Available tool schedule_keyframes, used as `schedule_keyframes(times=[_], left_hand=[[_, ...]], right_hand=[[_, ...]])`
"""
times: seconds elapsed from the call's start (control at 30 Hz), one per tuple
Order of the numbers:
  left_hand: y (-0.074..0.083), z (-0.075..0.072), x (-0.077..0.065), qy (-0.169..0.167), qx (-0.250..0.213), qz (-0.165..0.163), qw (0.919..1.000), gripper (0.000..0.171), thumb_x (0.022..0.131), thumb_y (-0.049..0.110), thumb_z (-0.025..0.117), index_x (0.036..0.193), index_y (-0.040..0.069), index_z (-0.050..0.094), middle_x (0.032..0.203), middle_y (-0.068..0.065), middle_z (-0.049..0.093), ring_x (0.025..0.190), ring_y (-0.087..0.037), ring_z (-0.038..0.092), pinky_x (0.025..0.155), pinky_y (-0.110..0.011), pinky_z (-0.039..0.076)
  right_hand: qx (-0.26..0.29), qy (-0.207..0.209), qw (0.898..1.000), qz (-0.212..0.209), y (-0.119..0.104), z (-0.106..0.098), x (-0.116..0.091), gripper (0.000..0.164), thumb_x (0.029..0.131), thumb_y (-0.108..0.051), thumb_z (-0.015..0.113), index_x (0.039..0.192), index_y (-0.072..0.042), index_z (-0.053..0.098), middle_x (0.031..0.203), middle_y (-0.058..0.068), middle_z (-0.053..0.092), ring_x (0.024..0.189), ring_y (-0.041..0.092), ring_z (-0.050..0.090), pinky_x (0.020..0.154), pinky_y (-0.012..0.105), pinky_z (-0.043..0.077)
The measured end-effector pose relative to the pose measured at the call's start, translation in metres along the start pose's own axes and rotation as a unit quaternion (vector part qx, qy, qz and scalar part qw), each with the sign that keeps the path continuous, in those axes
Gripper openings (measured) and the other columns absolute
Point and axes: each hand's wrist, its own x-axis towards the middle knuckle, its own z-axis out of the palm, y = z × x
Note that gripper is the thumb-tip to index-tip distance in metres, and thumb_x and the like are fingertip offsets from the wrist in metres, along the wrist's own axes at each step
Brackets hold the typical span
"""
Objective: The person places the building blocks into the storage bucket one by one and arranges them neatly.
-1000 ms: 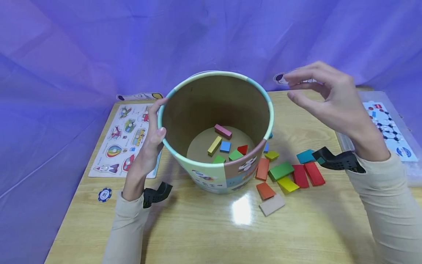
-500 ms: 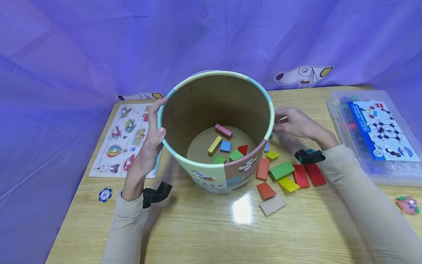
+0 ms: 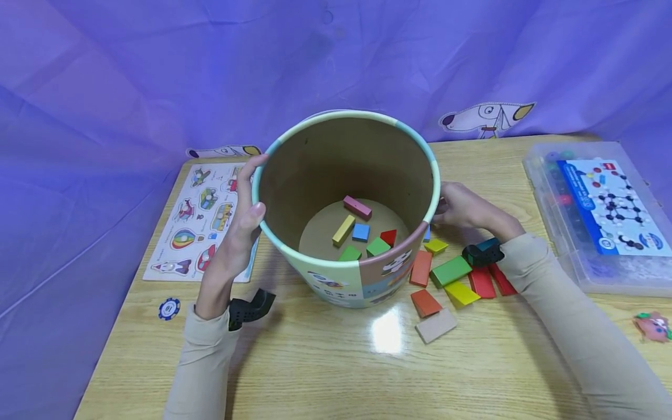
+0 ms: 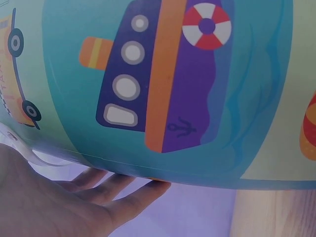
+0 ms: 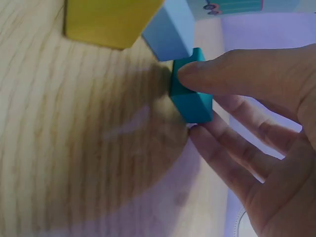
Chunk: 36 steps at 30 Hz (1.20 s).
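A large round bucket (image 3: 336, 274) with a pale green rim stands mid-table, several coloured blocks on its floor. My left hand (image 3: 238, 233) rests against its left side, thumb and a fingertip at the rim. In the left wrist view, straight fingers (image 4: 133, 197) touch the bucket's ship-printed wall (image 4: 256, 89). Low beside the bucket's right side, my right hand (image 3: 462, 205) pinches a teal block (image 5: 190, 106) between thumb and fingers, as the right wrist view shows. Next to that block lie a blue block (image 5: 170, 29) and a yellow block (image 5: 108, 22).
Loose blocks lie right of the bucket, among them a green block (image 3: 450, 272), an orange block (image 3: 421, 268) and a tan block (image 3: 436, 326). A picture puzzle board (image 3: 175, 239) and a poker chip (image 3: 169, 308) are left; a clear plastic case (image 3: 593, 274) is right.
My right hand has come down and left from above the table's right side to beside the bucket, where it now pinches the teal block. The left hand stays against the bucket.
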Motion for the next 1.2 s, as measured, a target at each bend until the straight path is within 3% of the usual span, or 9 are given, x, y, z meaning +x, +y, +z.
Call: schedule_keyframes(times=[0.2,0.5,0.73,0.77,0.9,1.0,1.1,1.2], left_hand=[[0.001,0.001,0.000,0.000,-0.003,0.000,1.0000,0.081,0.086,0.060,0.055,0.150,0.024,0.019,0.152,-0.012,0.025,0.137,-0.036,0.026,0.103,-0.053,0.029],[0.001,0.001,0.000,0.000,-0.004,0.001,1.0000,0.080,0.087,0.058,0.055,0.150,0.024,0.019,0.152,-0.011,0.026,0.137,-0.034,0.027,0.103,-0.050,0.030],[0.002,0.003,0.002,-0.003,-0.001,0.003,1.0000,0.080,0.087,0.058,0.054,0.150,0.024,0.019,0.152,-0.011,0.026,0.136,-0.036,0.028,0.103,-0.050,0.031],[0.002,0.003,0.003,-0.004,-0.002,0.003,1.0000,0.080,0.087,0.058,0.054,0.150,0.024,0.019,0.152,-0.012,0.026,0.136,-0.036,0.028,0.102,-0.051,0.031],[0.003,0.002,0.002,0.001,-0.001,0.001,1.0000,0.079,0.087,0.058,0.054,0.150,0.025,0.019,0.152,-0.011,0.026,0.136,-0.036,0.028,0.101,-0.051,0.031],[0.002,0.002,0.001,0.004,-0.002,0.000,1.0000,0.077,0.088,0.056,0.054,0.150,0.025,0.020,0.152,-0.011,0.026,0.135,-0.037,0.028,0.101,-0.050,0.031],[0.001,0.001,0.000,0.004,-0.005,0.003,1.0000,0.076,0.089,0.054,0.053,0.150,0.024,0.020,0.152,-0.012,0.026,0.135,-0.038,0.028,0.102,-0.050,0.032],[0.000,0.002,0.000,0.002,-0.008,0.005,1.0000,0.077,0.089,0.054,0.053,0.150,0.023,0.019,0.152,-0.013,0.025,0.135,-0.039,0.027,0.102,-0.050,0.032]], right_hand=[[-0.020,0.008,1.000,0.008,0.005,-0.001,-0.003,0.038,0.078,0.004,0.074,0.114,0.003,0.065,0.112,0.022,0.067,0.101,0.036,0.067,0.088,0.047,0.054],[-0.050,0.051,0.995,0.063,0.014,-0.011,-0.014,0.036,0.073,-0.002,0.077,0.108,0.000,0.070,0.100,0.015,0.070,0.090,0.028,0.063,0.084,0.045,0.051],[-0.031,0.083,0.994,0.063,-0.002,-0.037,-0.031,0.036,0.078,-0.002,0.076,0.113,-0.002,0.070,0.105,0.016,0.071,0.095,0.029,0.065,0.089,0.049,0.052],[-0.031,0.098,0.993,0.055,-0.007,-0.044,-0.033,0.036,0.078,-0.002,0.076,0.114,-0.003,0.070,0.106,0.016,0.071,0.095,0.023,0.066,0.090,0.047,0.052],[-0.035,0.165,0.986,0.015,-0.039,-0.072,-0.043,0.036,0.080,-0.007,0.078,0.115,-0.008,0.071,0.107,0.002,0.069,0.092,0.001,0.062,0.088,0.019,0.050],[0.001,0.219,0.975,-0.039,-0.069,-0.090,-0.047,0.039,0.078,0.001,0.077,0.116,-0.005,0.070,0.108,-0.003,0.064,0.092,-0.001,0.060,0.085,0.007,0.044],[0.055,0.259,0.956,-0.127,-0.101,-0.100,-0.047,0.044,0.072,0.014,0.075,0.114,0.003,0.069,0.107,0.001,0.065,0.094,0.010,0.063,0.090,0.012,0.047],[0.107,0.262,0.934,-0.220,-0.133,-0.103,-0.043,0.045,0.068,0.021,0.074,0.111,0.009,0.068,0.105,0.012,0.067,0.094,0.021,0.063,0.091,0.020,0.050]])
